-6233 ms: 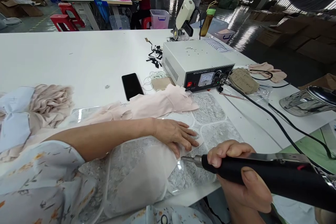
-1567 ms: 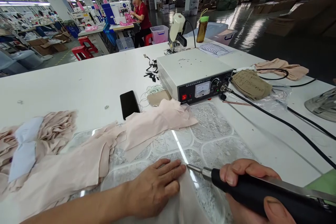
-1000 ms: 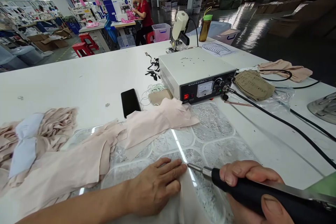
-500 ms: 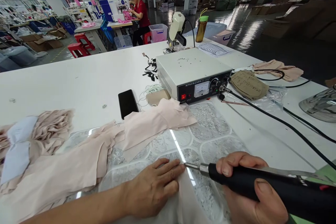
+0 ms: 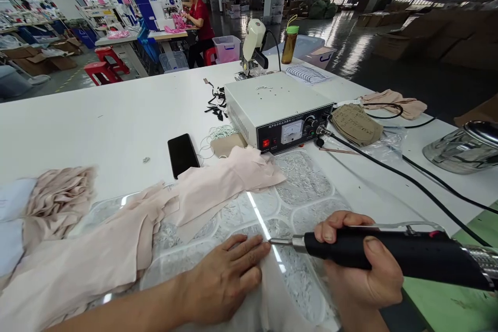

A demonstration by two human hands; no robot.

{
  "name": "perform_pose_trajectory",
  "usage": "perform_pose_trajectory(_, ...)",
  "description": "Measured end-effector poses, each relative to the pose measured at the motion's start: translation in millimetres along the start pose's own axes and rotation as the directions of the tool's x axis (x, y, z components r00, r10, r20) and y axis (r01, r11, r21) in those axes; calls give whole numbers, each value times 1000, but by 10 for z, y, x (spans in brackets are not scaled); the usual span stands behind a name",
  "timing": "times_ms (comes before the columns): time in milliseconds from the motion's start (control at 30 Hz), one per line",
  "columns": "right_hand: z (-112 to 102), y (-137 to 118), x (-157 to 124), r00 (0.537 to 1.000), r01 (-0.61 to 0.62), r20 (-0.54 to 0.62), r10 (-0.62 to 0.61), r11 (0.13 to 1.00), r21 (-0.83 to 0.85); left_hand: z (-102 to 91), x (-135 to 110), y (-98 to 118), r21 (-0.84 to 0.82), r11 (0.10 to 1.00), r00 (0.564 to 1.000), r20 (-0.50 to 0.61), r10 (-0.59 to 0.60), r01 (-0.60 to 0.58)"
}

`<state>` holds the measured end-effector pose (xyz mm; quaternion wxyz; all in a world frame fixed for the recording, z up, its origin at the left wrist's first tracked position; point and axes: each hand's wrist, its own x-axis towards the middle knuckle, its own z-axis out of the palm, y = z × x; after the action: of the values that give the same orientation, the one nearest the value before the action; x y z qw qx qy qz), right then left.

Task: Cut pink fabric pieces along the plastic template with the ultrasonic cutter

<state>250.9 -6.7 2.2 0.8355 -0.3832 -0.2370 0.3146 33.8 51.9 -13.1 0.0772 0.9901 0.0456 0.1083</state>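
My left hand (image 5: pixel 223 277) lies flat, fingers stretched out, pressing a pale fabric piece (image 5: pixel 272 303) onto a clear scored cutting plate (image 5: pixel 307 187). My right hand (image 5: pixel 360 270) is wrapped round a black handheld cutting tool (image 5: pixel 392 255). Its metal tip (image 5: pixel 278 241) touches the fabric just beside my left fingertips. A black cable (image 5: pixel 392 171) runs from the tool side back to a white control box (image 5: pixel 278 109) with a meter and knobs.
Pink fabric pieces (image 5: pixel 218 187) lie across the plate, a ruffled stack (image 5: pixel 58 197) at the left. A black phone (image 5: pixel 182 154), elastic loops, tan pattern pieces (image 5: pixel 356 124), a steel bowl (image 5: pixel 462 148) and a bottle (image 5: pixel 290 44) stand around. A person in red (image 5: pixel 198 15) sews far behind.
The tool has swung more level and my view has shifted right. My left hand stays flat on the fabric, the tip still at my fingertips.
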Motion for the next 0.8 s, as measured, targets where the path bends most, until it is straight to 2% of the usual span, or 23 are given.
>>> perform_pose_trajectory(467, -1, -1, -15, 1000, -8, -9, 8, 1000, -13, 15, -9, -8, 16, 1000, 1000, -15, 26, -26)
perform_pose_trajectory(800, -6, -17, -28, 999, 12, 52, -12, 1000, -16, -3, -1, -5, 20, 999, 1000, -14, 25, -24)
